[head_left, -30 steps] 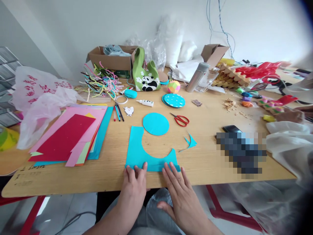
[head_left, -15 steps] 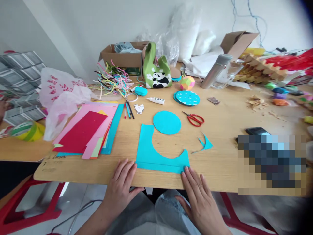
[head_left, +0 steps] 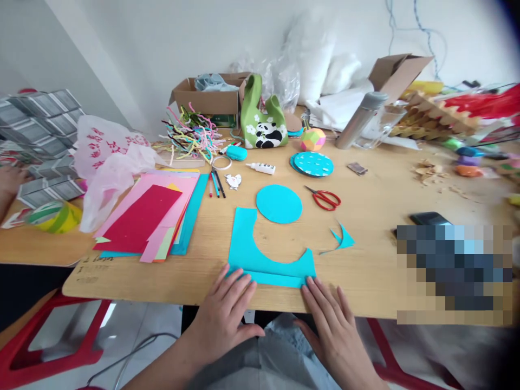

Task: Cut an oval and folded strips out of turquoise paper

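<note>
A: Grip state?

B: Left hand: fingers extended and slightly spread, palm down, closed around nothing; fingertips rest on the near left corner of a cut cyan sheet. Right hand: likewise flat, grasping nothing, fingertips on the sheet's near right corner.

A: Sheet position?

B: On the wooden table, close to the middle of its front edge. A narrow strip appears folded along the sheet's near side; a large curved cutout opens its far side.

A: Immediate surroundings?

B: A cyan disc lies just beyond the cutout. To its right, red-handled scissors, blades pointing toward the back left; nearer the front edge, a pointed cyan scrap.

A: Further out?

B: Stack of coloured paper near the table's front left corner. Pens beyond its right side, then a white glue bottle and dotted cyan discs. Toward the back edge: green panda bag, faceted paper ball, tilted-looking thermos.
</note>
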`<state>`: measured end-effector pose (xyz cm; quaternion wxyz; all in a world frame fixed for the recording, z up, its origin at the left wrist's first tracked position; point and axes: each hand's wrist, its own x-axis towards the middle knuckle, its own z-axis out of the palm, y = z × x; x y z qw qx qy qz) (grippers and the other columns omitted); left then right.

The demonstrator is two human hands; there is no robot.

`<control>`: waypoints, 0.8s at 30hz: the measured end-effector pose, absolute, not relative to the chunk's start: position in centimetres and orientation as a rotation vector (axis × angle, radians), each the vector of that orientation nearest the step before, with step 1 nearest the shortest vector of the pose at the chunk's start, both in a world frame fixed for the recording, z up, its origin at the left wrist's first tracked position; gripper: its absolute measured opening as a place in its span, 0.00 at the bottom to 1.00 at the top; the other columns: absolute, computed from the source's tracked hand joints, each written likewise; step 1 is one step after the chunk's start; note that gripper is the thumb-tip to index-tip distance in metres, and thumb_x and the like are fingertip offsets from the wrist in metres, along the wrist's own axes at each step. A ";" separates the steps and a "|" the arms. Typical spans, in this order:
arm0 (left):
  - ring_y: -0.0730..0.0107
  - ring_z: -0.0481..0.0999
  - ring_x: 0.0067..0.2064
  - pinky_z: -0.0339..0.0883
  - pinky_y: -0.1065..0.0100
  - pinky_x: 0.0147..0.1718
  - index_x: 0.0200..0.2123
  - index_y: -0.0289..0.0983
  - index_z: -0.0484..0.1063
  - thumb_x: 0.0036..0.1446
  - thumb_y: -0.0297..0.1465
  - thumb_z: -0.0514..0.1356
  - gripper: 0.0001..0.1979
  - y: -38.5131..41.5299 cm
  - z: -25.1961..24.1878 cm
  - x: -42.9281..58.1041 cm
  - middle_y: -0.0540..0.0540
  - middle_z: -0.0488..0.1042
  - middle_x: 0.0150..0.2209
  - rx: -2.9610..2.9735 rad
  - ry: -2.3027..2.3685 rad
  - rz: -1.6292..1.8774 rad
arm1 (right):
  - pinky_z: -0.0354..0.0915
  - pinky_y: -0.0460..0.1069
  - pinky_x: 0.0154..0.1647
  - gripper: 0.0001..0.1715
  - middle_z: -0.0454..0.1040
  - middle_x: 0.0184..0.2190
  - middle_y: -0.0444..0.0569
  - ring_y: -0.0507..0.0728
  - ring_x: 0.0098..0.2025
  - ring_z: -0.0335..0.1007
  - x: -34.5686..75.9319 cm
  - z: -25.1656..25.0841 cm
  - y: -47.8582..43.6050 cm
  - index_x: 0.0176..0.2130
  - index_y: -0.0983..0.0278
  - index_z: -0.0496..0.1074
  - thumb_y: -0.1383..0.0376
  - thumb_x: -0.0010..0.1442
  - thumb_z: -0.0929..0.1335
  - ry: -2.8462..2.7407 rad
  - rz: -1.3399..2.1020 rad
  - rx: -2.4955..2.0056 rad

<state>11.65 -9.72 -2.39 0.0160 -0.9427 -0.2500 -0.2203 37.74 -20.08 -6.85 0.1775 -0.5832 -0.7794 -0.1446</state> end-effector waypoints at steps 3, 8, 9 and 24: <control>0.52 0.72 0.53 0.65 0.52 0.54 0.54 0.29 0.69 0.56 0.52 0.57 0.34 -9.7 -2.6 12.6 0.36 0.76 0.50 -2.951 -0.741 -0.599 | 0.44 0.65 0.67 0.30 0.68 0.59 0.59 0.64 0.63 0.59 38.1 -6.7 -20.3 0.62 0.69 0.61 0.63 0.64 0.67 -2.210 -0.395 -1.636; 0.51 0.72 0.52 0.68 0.52 0.50 0.54 0.30 0.69 0.59 0.46 0.58 0.28 -10.2 -3.7 12.2 0.38 0.76 0.50 -2.905 -0.748 -0.556 | 0.47 0.64 0.66 0.23 0.74 0.53 0.56 0.61 0.59 0.63 38.2 -6.8 -21.1 0.58 0.69 0.66 0.70 0.64 0.66 -2.154 -0.343 -1.583; 0.51 0.72 0.52 0.68 0.53 0.50 0.53 0.30 0.70 0.60 0.44 0.58 0.26 -10.3 -3.9 12.0 0.38 0.77 0.49 -2.894 -0.743 -0.567 | 0.47 0.63 0.66 0.21 0.75 0.51 0.55 0.61 0.58 0.64 38.2 -6.8 -21.2 0.56 0.68 0.68 0.71 0.64 0.65 -2.132 -0.323 -1.564; 0.67 0.73 0.31 0.67 0.67 0.29 0.34 0.34 0.72 0.62 0.24 0.52 0.10 -9.4 -0.2 15.2 0.46 0.73 0.28 -2.962 -0.763 -0.840 | 0.62 0.63 0.58 0.20 0.74 0.44 0.52 0.61 0.51 0.66 39.0 2.0 -16.7 0.50 0.66 0.72 0.77 0.59 0.67 -1.997 -0.377 -1.194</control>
